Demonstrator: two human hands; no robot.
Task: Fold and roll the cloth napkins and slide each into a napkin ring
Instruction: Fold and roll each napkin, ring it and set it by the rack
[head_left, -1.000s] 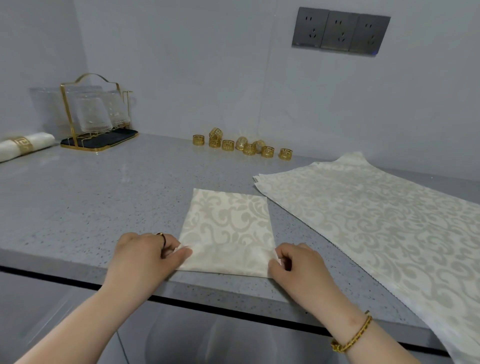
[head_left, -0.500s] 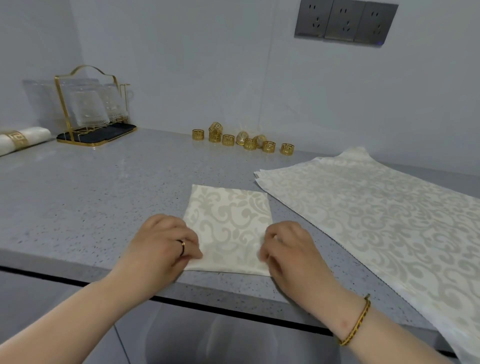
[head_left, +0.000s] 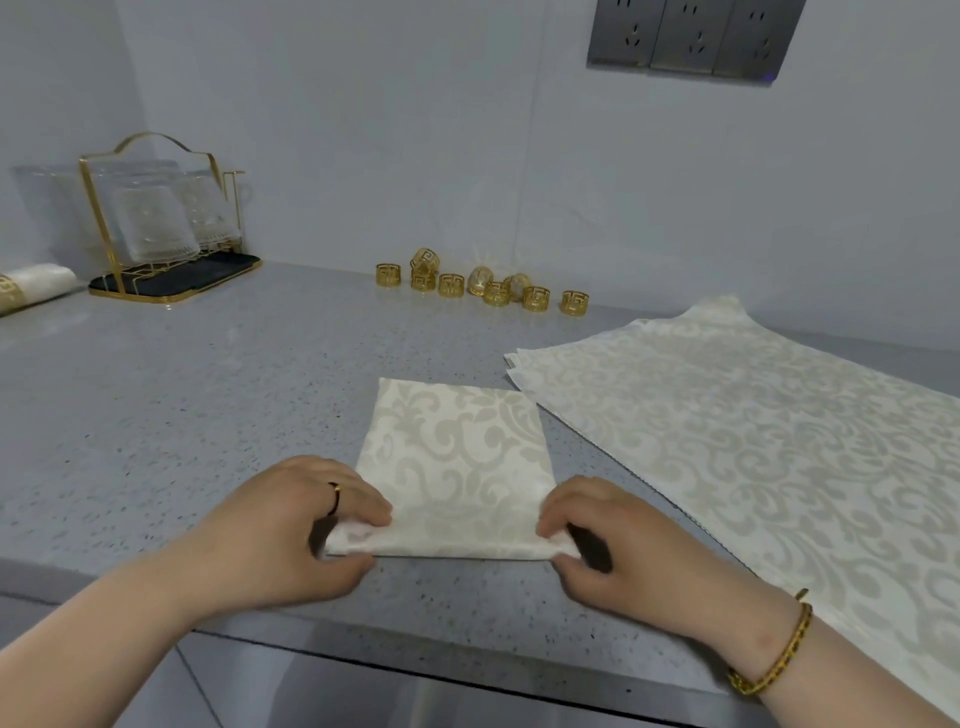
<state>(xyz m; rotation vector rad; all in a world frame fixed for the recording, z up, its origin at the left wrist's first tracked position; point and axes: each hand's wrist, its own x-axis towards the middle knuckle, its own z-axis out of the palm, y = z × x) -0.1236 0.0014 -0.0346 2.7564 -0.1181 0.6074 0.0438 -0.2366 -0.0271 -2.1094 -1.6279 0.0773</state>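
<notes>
Left hand (head_left: 306, 525) and right hand (head_left: 613, 540) each pinch the folded napkin's (head_left: 457, 462) near corners, seemingly to start a tight, even roll.

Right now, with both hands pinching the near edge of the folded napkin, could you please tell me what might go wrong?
1. The left hand and right hand pinch only the two near corners of the folded napkin. The middle may lag, so the roll could turn out loose or skewed.
2. The cloth looks smooth and lies close to the front edge of the countertop, so it may slide toward that edge instead of rolling.
</notes>
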